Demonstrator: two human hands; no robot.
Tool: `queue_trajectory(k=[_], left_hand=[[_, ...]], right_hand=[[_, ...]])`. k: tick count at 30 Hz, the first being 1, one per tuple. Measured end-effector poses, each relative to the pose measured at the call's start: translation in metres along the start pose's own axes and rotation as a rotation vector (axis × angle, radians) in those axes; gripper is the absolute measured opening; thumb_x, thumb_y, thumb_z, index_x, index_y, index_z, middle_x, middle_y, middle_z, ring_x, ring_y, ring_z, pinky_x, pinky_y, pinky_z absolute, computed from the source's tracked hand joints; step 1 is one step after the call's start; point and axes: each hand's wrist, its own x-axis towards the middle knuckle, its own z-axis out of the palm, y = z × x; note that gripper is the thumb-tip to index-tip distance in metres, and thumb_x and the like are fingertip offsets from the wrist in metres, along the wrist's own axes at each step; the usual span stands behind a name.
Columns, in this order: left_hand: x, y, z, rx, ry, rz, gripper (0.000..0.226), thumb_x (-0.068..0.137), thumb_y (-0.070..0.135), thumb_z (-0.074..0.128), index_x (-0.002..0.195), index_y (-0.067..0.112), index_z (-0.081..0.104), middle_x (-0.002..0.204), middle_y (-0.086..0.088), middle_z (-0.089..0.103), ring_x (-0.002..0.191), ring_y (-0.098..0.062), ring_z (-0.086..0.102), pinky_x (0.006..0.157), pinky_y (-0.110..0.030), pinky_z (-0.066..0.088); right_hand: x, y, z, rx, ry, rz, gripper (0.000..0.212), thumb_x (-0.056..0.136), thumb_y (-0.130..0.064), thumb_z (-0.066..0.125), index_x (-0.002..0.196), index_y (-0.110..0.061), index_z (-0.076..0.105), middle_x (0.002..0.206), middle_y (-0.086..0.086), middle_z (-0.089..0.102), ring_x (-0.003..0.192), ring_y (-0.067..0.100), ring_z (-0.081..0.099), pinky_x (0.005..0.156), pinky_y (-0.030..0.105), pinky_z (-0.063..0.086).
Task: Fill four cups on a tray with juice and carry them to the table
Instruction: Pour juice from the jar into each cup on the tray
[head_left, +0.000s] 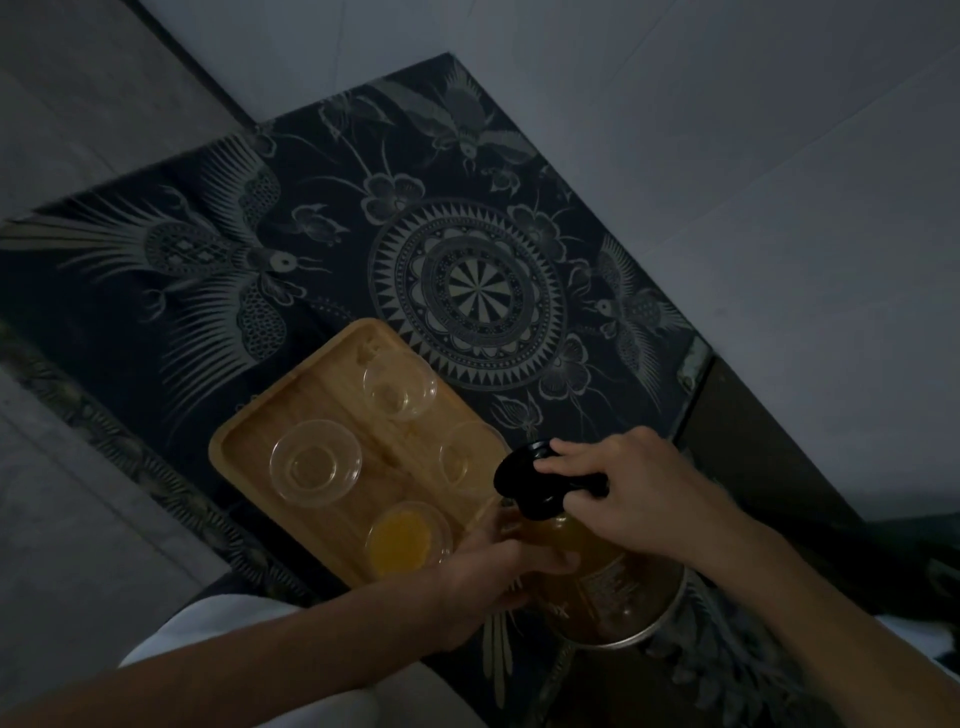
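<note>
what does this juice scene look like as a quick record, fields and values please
surface: dark patterned cloth
tray: wooden tray lying on the cloth
cups: four clear cups on the tray
filled: nearest cup holds orange juice
empty: left cup, far cup, right cup look unfilled
jug: juice jug just right of the tray, tilted toward it
left hand: supports the jug's side
right hand: on the jug's black lid
lighting: dim, fine detail hard to read

Very dim, underexposed; no clear light source; soft noisy detail; wide-angle bending at edges.
</note>
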Motion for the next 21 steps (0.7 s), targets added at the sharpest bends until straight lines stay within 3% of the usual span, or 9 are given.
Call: queue_trajectory(k=[12,16,21], left_hand=[[-0.003,0.009,0.002,-0.033,-0.011,-0.028,0.094,0.052,0.023,0.092,0.134,0.037,0.049,0.133,0.008,0.063,0.127,-0.02,0.056,0.116,-0.049,0.042],[-0.002,0.01,0.001,-0.026,-0.005,-0.033,0.092,0.056,0.023,0.091,0.136,0.039,0.047,0.135,0.008,0.062,0.126,-0.019,0.055,0.115,-0.047,0.043],[-0.005,0.012,0.002,-0.042,-0.006,-0.037,0.086,0.06,0.018,0.089,0.133,0.039,0.049,0.13,0.01,0.064,0.124,-0.017,0.058,0.109,-0.041,0.047]], right_hand=[[0.004,-0.009,-0.007,0.0,-0.035,0.026,0.046,0.087,-0.027,0.062,0.128,-0.048,0.067,0.146,-0.015,0.058,0.06,-0.033,0.044,0.048,0.004,0.036],[0.003,-0.011,-0.009,-0.008,-0.039,0.043,0.046,0.087,-0.029,0.062,0.126,-0.051,0.067,0.145,-0.018,0.057,0.061,-0.032,0.044,0.056,0.004,0.032],[0.003,-0.015,-0.01,-0.001,-0.044,0.052,0.047,0.086,-0.027,0.061,0.127,-0.05,0.068,0.145,-0.018,0.057,0.06,-0.033,0.044,0.05,0.004,0.033]])
